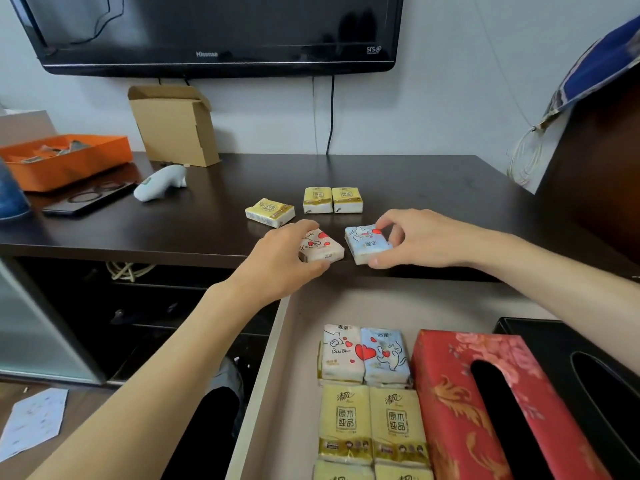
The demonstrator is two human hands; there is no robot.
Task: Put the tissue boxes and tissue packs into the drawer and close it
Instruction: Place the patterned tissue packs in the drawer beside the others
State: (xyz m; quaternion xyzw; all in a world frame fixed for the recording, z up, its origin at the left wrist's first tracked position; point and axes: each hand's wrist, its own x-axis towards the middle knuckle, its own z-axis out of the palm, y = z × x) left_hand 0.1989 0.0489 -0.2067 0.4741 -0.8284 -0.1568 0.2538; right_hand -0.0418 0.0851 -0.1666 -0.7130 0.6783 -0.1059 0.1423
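We look down over a dark desk (398, 181) whose front edge crosses the middle of the view, with an open drawer (273, 368) pulled out below it. The drawer's back left part is bare; its right and front are filled.

Our left hand (280, 261) grips a white pack (320, 245) with red hearts, fingers over its top and thumb at its near side, right at the desk's front edge. Our right hand (420, 237) holds a blue pack (369, 242) just beside it, thumb at the near corner and fingers on the far side. The 2 packs sit close together but apart, both still on the desk.

Behind them lie 3 yellow packs: 1 tilted yellow pack (270, 212) to the left, and a pair (333, 200) touching side by side further back. The desk around these is open.

In the drawer we see a white heart pack (341, 353) and a blue heart pack (384, 355) side by side, rows of yellow drawer packs (370, 422) in front of them, a red floral box (485, 407) to their right, and a black box (581, 368) at the far right.

At the desk's far left stand an orange tray (65, 157), a cardboard box (175, 124) and a pale soft toy (159, 181). A television (214, 29) hangs on the wall above.
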